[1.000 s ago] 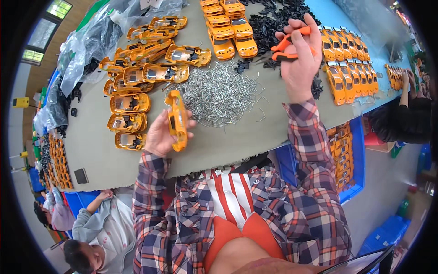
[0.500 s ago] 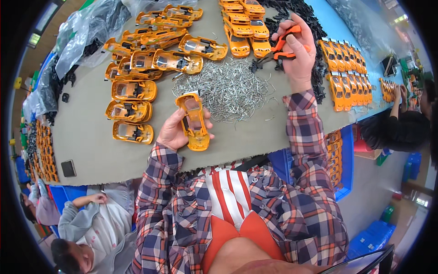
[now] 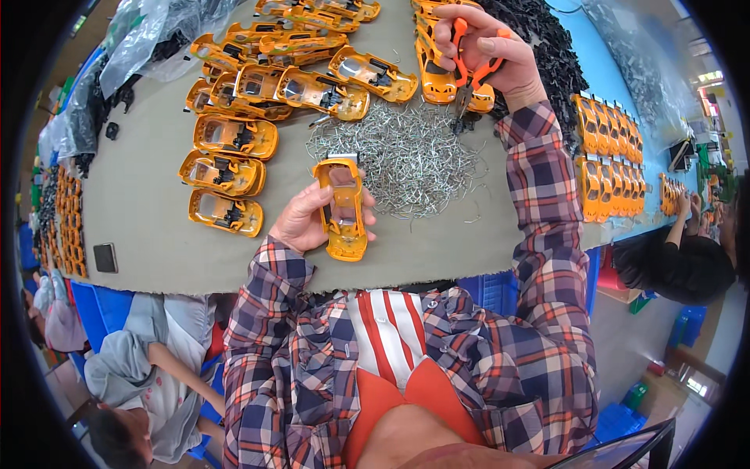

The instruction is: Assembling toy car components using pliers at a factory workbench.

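My left hand (image 3: 298,223) grips a yellow-orange toy car body (image 3: 344,244) with its hollow underside facing up, low over the near middle of the table. Fingers wrap around both long sides of it. Up at the far right, my right hand (image 3: 512,66) holds pliers by their orange handles (image 3: 484,73), which are spread apart. The jaws point down, close to a small black part (image 3: 462,123) at the edge of a pile of bent silvery wire pieces (image 3: 422,160). Whether the jaws touch that black part I cannot tell.
Stacked car bodies (image 3: 234,134) lie left of the wires; more cars (image 3: 436,82) stand behind the pliers. A heap of black parts (image 3: 551,51) spreads at far right, beside rows of cars (image 3: 613,184). A phone (image 3: 105,258) lies left. People sit on both sides.
My right hand has turned the pliers so that the jaws now point down toward the black part. The left hand still holds the car body, now with its long axis nearly straight.
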Demonstrator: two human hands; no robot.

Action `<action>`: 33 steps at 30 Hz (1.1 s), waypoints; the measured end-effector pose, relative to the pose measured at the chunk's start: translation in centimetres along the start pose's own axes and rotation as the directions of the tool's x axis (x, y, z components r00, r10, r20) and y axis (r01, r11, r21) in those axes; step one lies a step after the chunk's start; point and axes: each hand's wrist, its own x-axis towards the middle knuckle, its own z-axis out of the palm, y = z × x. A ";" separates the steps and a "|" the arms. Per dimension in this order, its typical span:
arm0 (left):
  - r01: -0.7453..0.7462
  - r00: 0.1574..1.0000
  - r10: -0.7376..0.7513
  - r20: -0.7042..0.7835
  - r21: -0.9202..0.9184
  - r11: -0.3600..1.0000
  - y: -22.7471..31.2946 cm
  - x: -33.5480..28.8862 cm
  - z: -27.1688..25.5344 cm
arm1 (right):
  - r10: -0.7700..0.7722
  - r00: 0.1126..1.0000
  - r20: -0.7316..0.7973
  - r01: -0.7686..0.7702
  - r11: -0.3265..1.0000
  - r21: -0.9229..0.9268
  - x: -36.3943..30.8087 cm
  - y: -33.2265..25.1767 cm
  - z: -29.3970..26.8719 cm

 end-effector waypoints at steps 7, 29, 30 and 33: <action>0.010 1.000 -0.010 0.009 -0.006 1.000 -0.1 0.2 0.2 | 0.069 0.993 -0.098 -0.074 0.996 -0.044 -0.8 -0.1 0.2; -0.014 1.000 0.014 0.000 0.031 0.999 -0.1 0.1 0.4 | 0.146 0.984 0.104 -0.114 0.957 -0.267 -0.3 1.2 -1.6; -0.013 1.000 0.013 0.004 0.038 0.999 0.0 0.2 0.2 | 0.121 0.991 0.055 -0.102 0.957 -0.272 -0.7 1.1 -1.3; -0.018 1.000 0.018 0.010 0.064 0.998 -0.1 0.4 0.1 | 0.048 0.999 -0.014 -0.050 0.964 -0.260 -1.3 0.5 -1.0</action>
